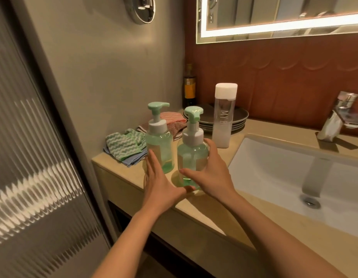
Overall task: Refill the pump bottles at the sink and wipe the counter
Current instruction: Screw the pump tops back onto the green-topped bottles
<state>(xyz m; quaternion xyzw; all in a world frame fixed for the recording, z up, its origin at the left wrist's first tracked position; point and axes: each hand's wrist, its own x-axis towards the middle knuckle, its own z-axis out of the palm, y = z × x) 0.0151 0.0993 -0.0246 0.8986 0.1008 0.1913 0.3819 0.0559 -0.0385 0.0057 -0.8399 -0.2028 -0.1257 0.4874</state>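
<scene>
Two clear green pump bottles stand on the beige counter [196, 211] left of the sink. My right hand [213, 175] grips the nearer pump bottle [192, 155], thumb across its front and fingers round its back. My left hand [159, 181] lies with straight fingers against the lower side of the farther pump bottle [160, 145], its thumb reaching toward the nearer bottle's base. Both bottles are upright with pumps on and hold only a little liquid. A tall clear refill bottle [223, 121] with a white cap stands behind them.
Folded cloths lie at the counter's left end: a green-striped cloth [124, 144] on a blue one, pink and brown cloths [172, 120] behind. Grey plates [239, 118] and a dark bottle [189, 89] sit at the wall. The white sink [294, 173] and chrome faucet [338, 115] are right.
</scene>
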